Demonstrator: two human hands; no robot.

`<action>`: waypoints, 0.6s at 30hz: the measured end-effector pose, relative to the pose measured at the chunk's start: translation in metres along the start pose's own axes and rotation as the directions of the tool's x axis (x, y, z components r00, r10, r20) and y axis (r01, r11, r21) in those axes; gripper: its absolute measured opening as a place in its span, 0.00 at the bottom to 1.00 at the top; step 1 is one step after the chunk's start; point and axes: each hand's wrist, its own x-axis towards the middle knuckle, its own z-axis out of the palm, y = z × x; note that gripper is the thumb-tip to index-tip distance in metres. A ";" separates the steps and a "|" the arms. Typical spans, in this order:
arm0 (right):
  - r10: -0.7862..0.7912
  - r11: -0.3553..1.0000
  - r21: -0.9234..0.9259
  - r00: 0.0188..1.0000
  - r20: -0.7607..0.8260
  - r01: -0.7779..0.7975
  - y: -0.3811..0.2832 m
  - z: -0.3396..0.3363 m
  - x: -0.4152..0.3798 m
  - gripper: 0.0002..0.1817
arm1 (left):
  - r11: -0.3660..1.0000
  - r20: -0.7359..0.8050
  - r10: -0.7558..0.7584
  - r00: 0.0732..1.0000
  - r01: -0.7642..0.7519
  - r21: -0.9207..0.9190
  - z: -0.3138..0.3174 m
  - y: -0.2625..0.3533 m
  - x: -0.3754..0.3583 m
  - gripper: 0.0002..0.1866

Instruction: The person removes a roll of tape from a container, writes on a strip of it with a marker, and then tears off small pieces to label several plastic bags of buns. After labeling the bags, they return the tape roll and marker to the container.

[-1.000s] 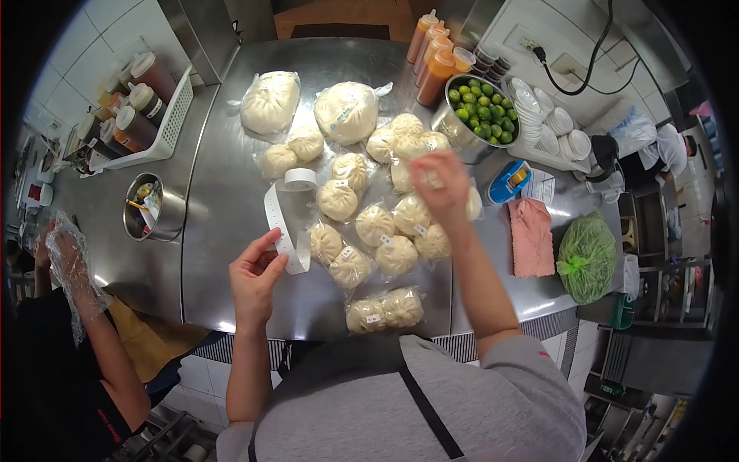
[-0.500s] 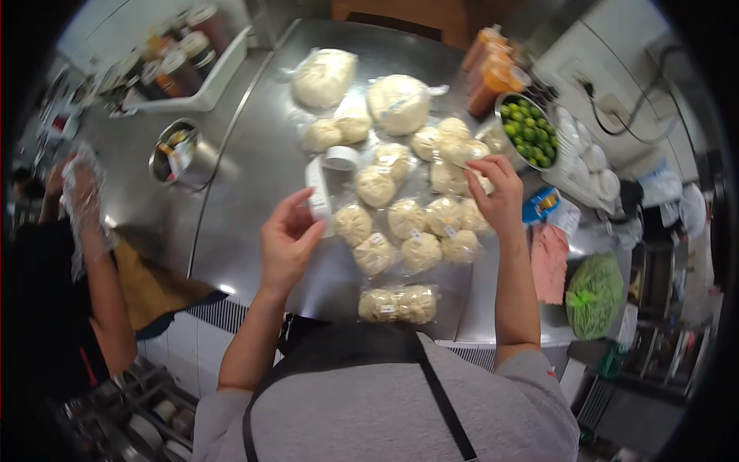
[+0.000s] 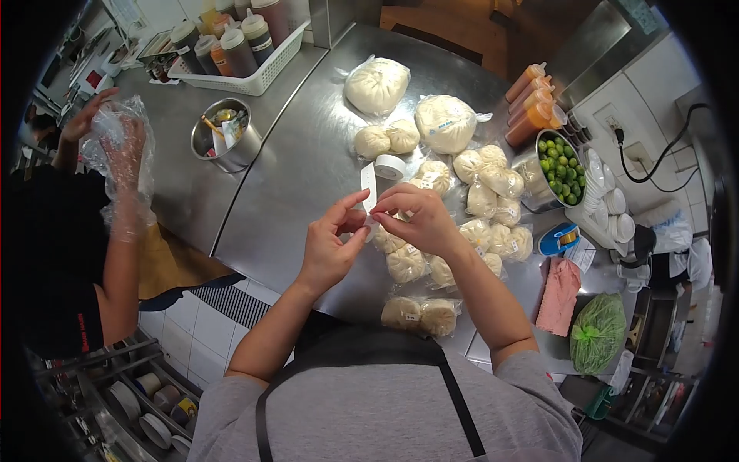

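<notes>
A white roll of labels (image 3: 391, 166) lies on its side among bagged buns, its strip (image 3: 369, 189) hanging off toward me. My left hand (image 3: 331, 250) pinches the lower end of that strip between thumb and fingers. Right beside it, my right hand (image 3: 419, 221) has thumb and fingertips closed at the same end of the strip. Under and around my hands are steamed buns in clear bags (image 3: 406, 263), several with small white labels. One labelled bag of buns (image 3: 420, 316) sits near the front edge. Two large bags of dough-like buns (image 3: 377, 86) stand farther back.
A metal pot of green limes (image 3: 560, 169) stands right, near orange sauce bottles (image 3: 531, 115). A blue tape dispenser (image 3: 560, 239), pink cloth (image 3: 557, 296) and bagged greens (image 3: 599, 333) lie right. A metal container (image 3: 231, 146) is left; a co-worker's hand (image 3: 123, 142) holds clear plastic.
My right hand has moved left from the buns to the label strip, meeting my left hand there. The view has shifted, and the co-worker's hands and plastic have risen.
</notes>
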 end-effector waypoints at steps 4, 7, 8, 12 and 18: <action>0.363 0.892 0.250 0.926 0.101 -0.376 0.002 0.001 -0.004 0.03 | 1.000 0.061 -0.015 0.998 0.017 -0.022 -0.001 -0.002 0.000 0.26; 0.334 0.908 0.251 0.941 0.049 -0.336 0.008 0.006 -0.006 0.02 | 0.997 0.029 0.001 1.000 0.002 -0.082 0.003 -0.003 0.000 0.23; 0.334 0.911 0.245 0.942 0.033 -0.332 0.010 0.008 -0.006 0.02 | 0.996 0.042 0.012 0.999 -0.008 -0.084 0.004 -0.004 0.001 0.23; -0.071 0.997 0.004 0.988 -0.139 0.072 0.009 0.014 -0.008 0.06 | 0.891 0.086 -0.146 0.986 0.168 -0.421 -0.002 -0.006 0.005 0.16; -0.105 0.994 0.004 0.965 -0.239 0.110 0.009 0.028 -0.010 0.07 | 0.802 0.052 -0.330 0.942 0.309 -0.511 -0.005 -0.019 0.009 0.13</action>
